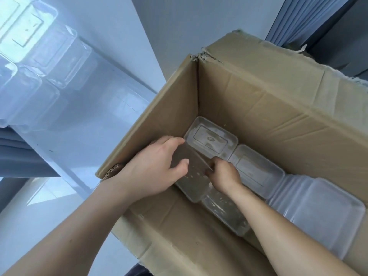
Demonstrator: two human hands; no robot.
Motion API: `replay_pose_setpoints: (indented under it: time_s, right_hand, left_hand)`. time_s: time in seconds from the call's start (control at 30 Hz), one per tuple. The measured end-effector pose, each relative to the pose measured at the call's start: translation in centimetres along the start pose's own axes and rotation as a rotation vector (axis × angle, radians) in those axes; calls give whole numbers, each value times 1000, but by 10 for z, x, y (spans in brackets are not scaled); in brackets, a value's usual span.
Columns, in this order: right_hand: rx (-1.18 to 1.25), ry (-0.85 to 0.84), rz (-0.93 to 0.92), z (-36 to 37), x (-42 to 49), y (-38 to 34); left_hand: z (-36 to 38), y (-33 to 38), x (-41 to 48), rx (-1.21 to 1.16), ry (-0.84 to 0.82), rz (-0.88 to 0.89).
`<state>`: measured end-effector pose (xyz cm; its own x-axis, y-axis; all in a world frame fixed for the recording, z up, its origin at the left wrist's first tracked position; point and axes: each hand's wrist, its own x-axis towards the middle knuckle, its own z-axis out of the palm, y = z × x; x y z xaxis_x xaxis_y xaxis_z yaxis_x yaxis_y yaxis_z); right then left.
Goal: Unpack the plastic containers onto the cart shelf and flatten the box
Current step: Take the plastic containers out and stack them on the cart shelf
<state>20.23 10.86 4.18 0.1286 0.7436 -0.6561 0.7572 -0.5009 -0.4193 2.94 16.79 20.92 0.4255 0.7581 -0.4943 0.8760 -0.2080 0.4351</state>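
Both of the person's arms reach down into the open cardboard box (268, 100), whose top corner is torn and ragged. The left hand (153, 166) grips a clear plastic container (191, 178) tilted on its side against the box's left wall, thumb laid over the near face and fingers curled round its far edge. The right hand (225, 176) clutches the container's other edge, its fingertips hidden behind the plastic. Crowding round it on the box floor are more tubs: one in the far corner (211, 140), one beside that (256, 170), another under the right forearm (225, 212), and a nested stack (318, 212) at the right. Off to the left, unpacked containers (29, 56) sit on the white cart shelf (95, 120). A grey curtain (298, 16) hangs behind. The corner tub's base carries a moulded mark, too small to read.
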Motion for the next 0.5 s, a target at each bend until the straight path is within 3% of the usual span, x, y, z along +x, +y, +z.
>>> replay_pose_setpoints:
  time_s: [0.3,0.5]
  right_hand:
    - [460,254,-75,-86,-65,9]
    - [646,381,-192,-116,-124,0]
  left_hand:
    - [-2,24,-15,-190,228,-45]
    - [2,40,-24,-473,312,-105]
